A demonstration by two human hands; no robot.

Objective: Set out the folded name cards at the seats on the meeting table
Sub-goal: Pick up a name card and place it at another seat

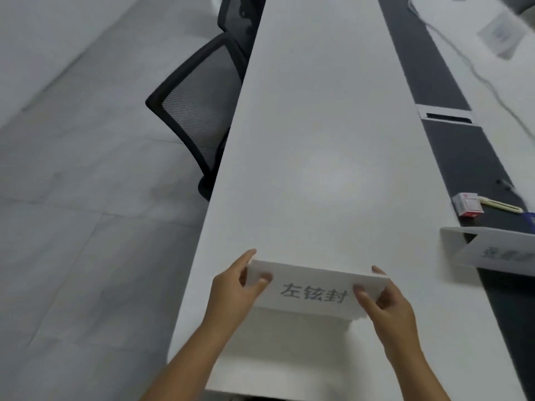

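Stretching past mesh chairs [199, 108], white table [318, 140] over grey floor [72, 198].

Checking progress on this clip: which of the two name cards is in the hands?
The name card with its dark characters facing the camera, pinched at both ends; the other name card stands alone at right.

Pretty clearly an office meeting room: one long white laminate table [324, 117] with a dark grey strip down its middle and a white cable-slot cover [447, 115] set into it, black mesh-backed office chairs [197, 108] tucked in along the left edge, pale grey tiled floor [72, 198], and a folded white paper name card with printed characters [315, 290].
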